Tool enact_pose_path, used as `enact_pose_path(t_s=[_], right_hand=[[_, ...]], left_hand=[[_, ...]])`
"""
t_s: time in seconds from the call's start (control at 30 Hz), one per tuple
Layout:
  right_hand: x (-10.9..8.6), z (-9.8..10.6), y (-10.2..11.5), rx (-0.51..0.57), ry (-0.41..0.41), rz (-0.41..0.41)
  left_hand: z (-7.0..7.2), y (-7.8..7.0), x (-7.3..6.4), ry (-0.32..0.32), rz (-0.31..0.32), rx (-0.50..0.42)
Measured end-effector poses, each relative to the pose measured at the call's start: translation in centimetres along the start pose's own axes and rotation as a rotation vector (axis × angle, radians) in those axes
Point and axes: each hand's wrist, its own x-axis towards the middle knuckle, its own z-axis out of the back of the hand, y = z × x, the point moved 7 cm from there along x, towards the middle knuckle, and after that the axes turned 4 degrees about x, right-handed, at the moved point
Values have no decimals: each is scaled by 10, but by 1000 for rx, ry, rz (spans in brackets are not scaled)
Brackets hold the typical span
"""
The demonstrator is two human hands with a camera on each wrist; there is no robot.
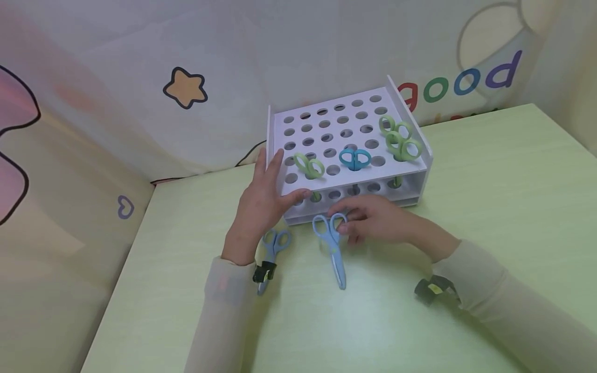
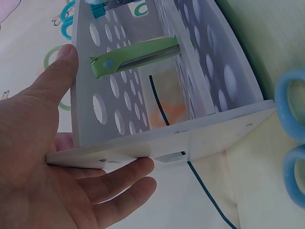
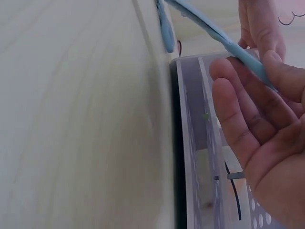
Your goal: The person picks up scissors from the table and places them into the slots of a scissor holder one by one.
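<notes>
Left hand (image 1: 262,199): resting wide on left side of white, perforated two-tier rack (image 1: 338,143)
Right hand (image 1: 378,220): pinching light-blue loop-handled scissors (image 1: 335,247)
Scissors position: pointing away from rack, over pale-green worktop (image 1: 489,197)

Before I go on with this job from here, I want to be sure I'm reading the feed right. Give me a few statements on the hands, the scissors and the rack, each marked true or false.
1. The right hand pinches a pair of light blue scissors by the handle. True.
2. The left hand touches nothing. False: it rests against the left side of the white rack.
3. The teal scissors stand in the rack with green scissors to either side. True.
4. Four pairs of green scissors are in the rack. False: there are three.
5. A second light blue pair lies on the table by the left wrist. True.
</notes>
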Motion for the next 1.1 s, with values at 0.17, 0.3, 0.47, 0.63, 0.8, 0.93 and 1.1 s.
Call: enact_pose_path(t_s=[0.17, 0.3, 0.47, 0.63, 0.8, 0.93, 1.1], right_hand=[[-2, 5, 6, 7, -28, 31], [-4, 9, 13, -1, -44, 69], [-7, 13, 19, -4, -58, 102], [-9, 19, 23, -5, -96, 117], [-11, 25, 29, -1, -136, 119], [-14, 33, 34, 12, -180, 125], [-23, 48, 42, 29, -252, 137]], left_hand=[[0, 0, 1, -7, -4, 6], [0, 0, 1, -3, -2, 4], [-1, -1, 0, 6, 10, 4], [-1, -1, 0, 12, 8, 8], [0, 1, -1, 21, 14, 17], [1, 2, -1, 27, 23, 26], [-1, 0, 1, 33, 26, 19]])
